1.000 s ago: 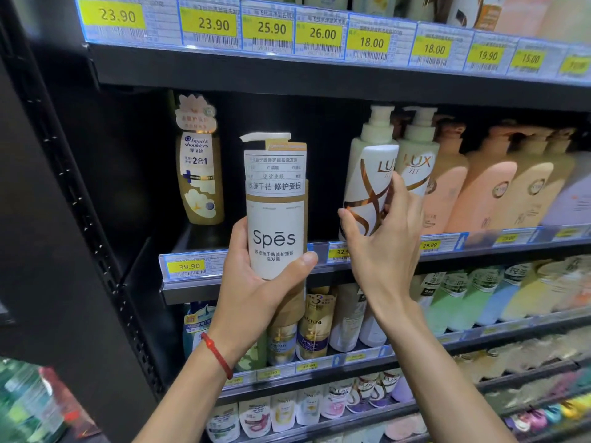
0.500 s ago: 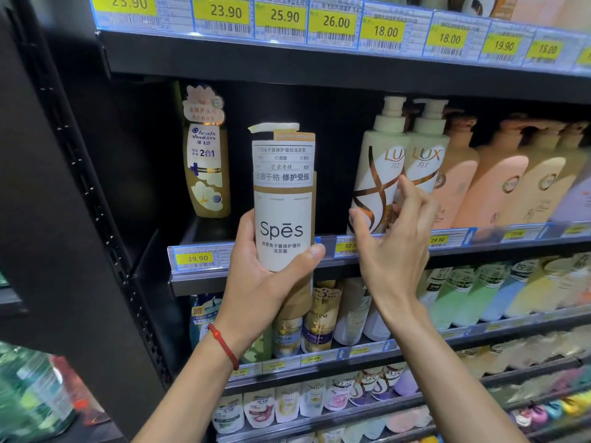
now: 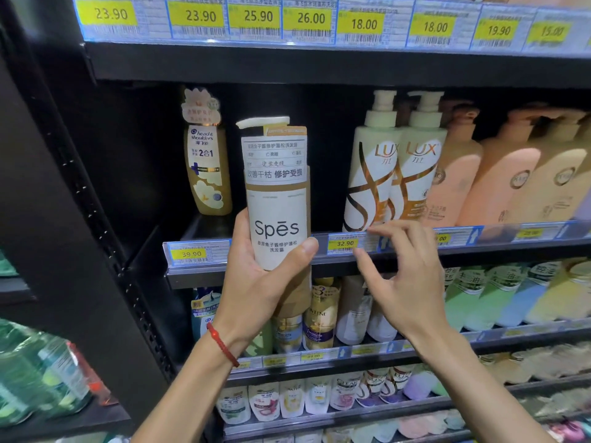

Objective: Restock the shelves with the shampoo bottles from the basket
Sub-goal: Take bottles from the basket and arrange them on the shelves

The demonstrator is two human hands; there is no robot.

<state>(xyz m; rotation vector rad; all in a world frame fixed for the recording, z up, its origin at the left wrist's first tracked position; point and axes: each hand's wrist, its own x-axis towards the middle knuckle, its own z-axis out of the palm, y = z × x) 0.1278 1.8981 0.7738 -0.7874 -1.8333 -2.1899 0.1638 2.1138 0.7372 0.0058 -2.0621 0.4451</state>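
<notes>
My left hand (image 3: 256, 282) grips the lower half of a tall white and tan Spes shampoo bottle (image 3: 276, 193), held upright in front of the middle shelf (image 3: 399, 260). Behind the bottle is a dark gap on that shelf, between a Head & Shoulders bottle (image 3: 207, 161) on the left and two Lux pump bottles (image 3: 393, 167) on the right. My right hand (image 3: 403, 276) hovers with fingers spread, holding nothing, just below the Lux bottles at the shelf's price strip. No basket is in view.
Peach and tan pump bottles (image 3: 511, 180) fill the shelf's right side. Price tags (image 3: 307, 19) line the upper shelf edge. Lower shelves hold Pantene bottles (image 3: 319, 314) and refill pouches (image 3: 287, 401). A black upright post (image 3: 105, 219) bounds the left; green packs (image 3: 35, 372) lie beyond it.
My right hand came off the left Lux bottle and dropped to the shelf edge, fingers spread. The Spes bottle stays in my left hand at about the same place.
</notes>
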